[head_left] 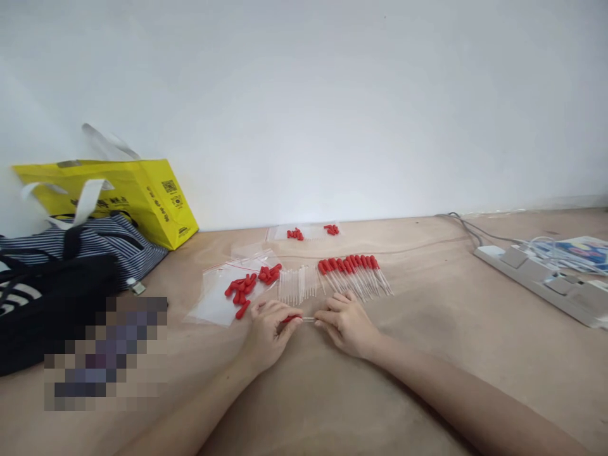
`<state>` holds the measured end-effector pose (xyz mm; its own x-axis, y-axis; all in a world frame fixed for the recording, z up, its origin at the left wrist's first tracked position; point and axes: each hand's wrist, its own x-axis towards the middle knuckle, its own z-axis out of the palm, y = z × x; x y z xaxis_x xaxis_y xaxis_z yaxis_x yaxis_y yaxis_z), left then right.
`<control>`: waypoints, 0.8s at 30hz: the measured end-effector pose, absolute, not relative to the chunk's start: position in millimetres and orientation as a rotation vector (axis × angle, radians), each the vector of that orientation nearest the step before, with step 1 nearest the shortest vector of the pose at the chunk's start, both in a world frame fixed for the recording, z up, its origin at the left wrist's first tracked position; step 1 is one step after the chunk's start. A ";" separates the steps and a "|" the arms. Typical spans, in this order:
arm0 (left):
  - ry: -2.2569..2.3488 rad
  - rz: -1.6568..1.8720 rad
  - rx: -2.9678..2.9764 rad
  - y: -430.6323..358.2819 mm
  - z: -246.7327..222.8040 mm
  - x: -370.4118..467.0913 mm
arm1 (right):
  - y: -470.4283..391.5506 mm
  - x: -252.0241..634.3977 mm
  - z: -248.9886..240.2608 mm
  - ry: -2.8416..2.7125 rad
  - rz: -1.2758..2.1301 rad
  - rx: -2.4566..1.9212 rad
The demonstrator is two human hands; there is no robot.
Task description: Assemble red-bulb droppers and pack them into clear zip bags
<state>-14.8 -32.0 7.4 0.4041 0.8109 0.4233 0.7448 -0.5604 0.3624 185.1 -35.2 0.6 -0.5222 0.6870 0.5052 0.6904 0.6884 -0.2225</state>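
My left hand pinches a red rubber dropper bulb, mostly covered by the fingers. Between the fingertips of my right hand is a thin clear dropper tube, lying level and pointing into the bulb; how deep it sits is hidden. Both hands are close together, low over the table. Just beyond them lies a row of bare clear tubes. To its right, droppers with red bulbs on their tubes lie side by side. Loose red bulbs rest on a clear plastic bag left of the tubes.
Near the wall, another clear bag bears red bulbs. A yellow bag, a striped bag and a black bag stand at left, beside a blurred-out object. A power strip with cables lies at right.
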 end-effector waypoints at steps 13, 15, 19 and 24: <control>1.822 1.028 2.442 -16.4 5.1 -28.1 | 24.3 200.5 4.1 -1.653 -0.074 -2.006; 1.809 1.029 2.464 -17.1 5.3 -27.6 | 26.2 198.6 3.0 -1.663 -0.081 -2.057; 1.810 1.032 2.485 -17.2 5.5 -27.7 | 27.6 198.9 2.2 -1.689 -0.085 -2.094; 1.842 1.026 2.498 -17.5 2.9 -29.2 | 27.6 199.1 4.2 -1.682 -0.112 -2.054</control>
